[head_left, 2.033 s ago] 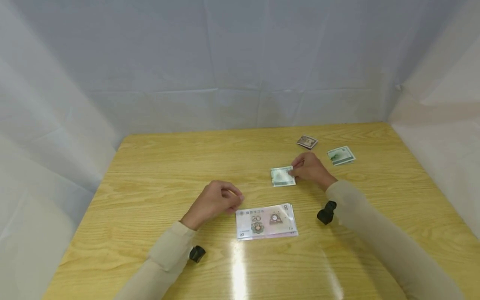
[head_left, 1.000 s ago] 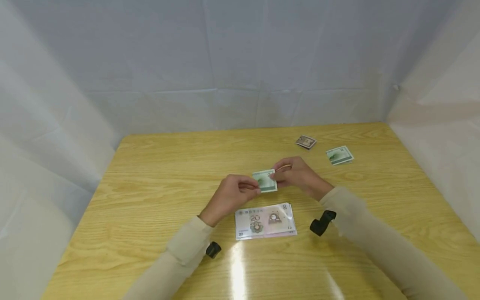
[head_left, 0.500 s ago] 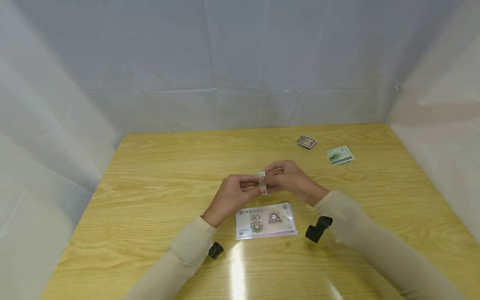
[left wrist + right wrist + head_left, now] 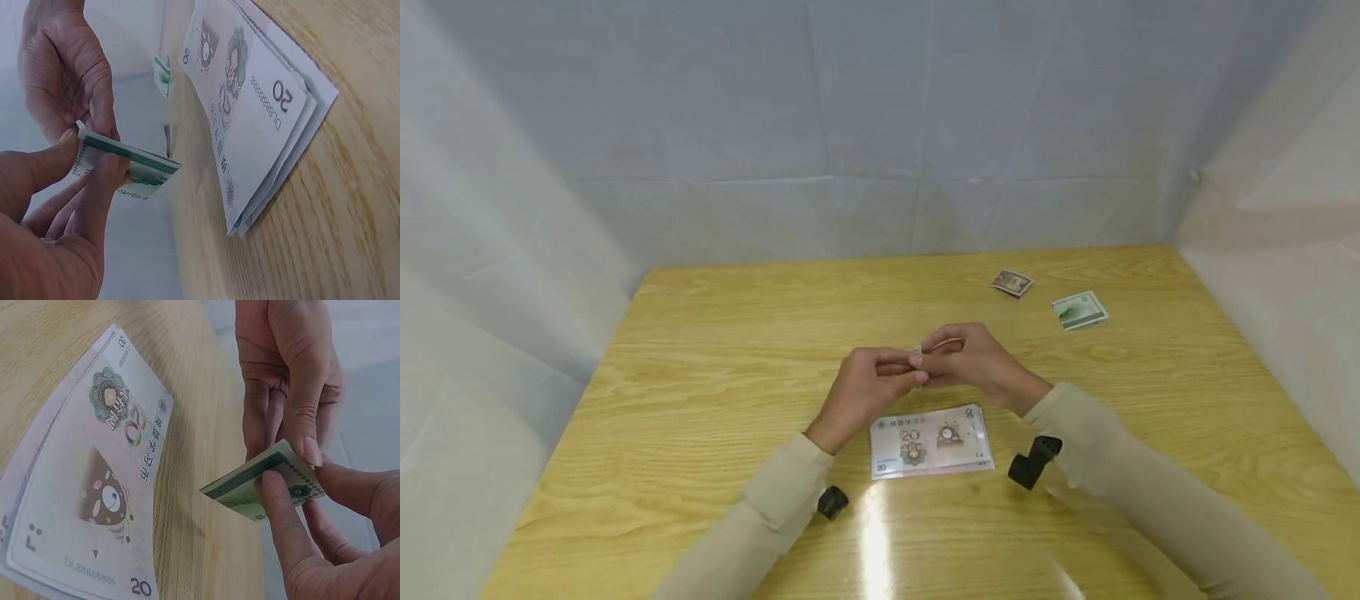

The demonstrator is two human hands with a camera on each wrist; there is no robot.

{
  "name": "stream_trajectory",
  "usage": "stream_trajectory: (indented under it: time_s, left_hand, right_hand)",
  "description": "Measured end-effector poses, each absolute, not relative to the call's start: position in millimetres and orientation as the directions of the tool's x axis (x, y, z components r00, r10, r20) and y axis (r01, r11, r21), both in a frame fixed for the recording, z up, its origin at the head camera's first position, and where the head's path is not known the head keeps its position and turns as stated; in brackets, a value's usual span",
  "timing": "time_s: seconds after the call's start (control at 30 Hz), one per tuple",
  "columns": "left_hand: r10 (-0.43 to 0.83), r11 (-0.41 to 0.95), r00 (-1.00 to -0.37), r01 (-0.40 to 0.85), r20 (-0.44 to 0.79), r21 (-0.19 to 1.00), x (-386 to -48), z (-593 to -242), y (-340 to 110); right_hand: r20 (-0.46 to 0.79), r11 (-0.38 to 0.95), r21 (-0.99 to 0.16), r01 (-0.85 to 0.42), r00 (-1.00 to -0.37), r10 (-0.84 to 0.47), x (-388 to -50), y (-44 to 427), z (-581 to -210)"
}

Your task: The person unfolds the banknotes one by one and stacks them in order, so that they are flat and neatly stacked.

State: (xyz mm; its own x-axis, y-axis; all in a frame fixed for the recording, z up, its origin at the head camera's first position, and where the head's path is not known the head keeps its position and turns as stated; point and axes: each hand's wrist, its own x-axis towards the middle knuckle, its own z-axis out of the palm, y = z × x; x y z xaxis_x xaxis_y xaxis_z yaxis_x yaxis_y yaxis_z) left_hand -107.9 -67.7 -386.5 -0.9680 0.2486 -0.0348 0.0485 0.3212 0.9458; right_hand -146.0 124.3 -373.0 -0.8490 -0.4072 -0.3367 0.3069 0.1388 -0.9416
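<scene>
A small folded green play banknote [image 4: 140, 172] is pinched between both hands just above the table. My left hand [image 4: 863, 390] holds one end with thumb and fingers. The other end is in the fingers of my right hand [image 4: 977, 367]. From the head view only a thin sliver of the note shows between the fingertips, while the right wrist view shows its folded layers. Below the hands lies a loose stack of pinkish 20 play banknotes [image 4: 932, 442], slightly fanned at the edges.
On the wooden table [image 4: 737, 333], a folded brown note [image 4: 1012, 283] lies near the back edge. A folded green note [image 4: 1079, 310] is to its right. White sheets [image 4: 880, 125] hang behind and at both sides.
The right hand brought the green note leftward from the table to the left hand, which moved up and took its other end. The note has turned from face-up to nearly edge-on in the head view.
</scene>
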Motion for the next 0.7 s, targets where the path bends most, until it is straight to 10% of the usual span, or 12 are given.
stream_trajectory:
  time_s: [0.7]
  left_hand:
    - [0.162, 0.276, -0.976, -0.095, -0.144, 0.957, -105.4, -383.4, -76.7]
  right_hand:
    - [-0.354, 0.230, -0.929, 0.290, -0.877, -0.325, -146.5, 136.9, -369.1]
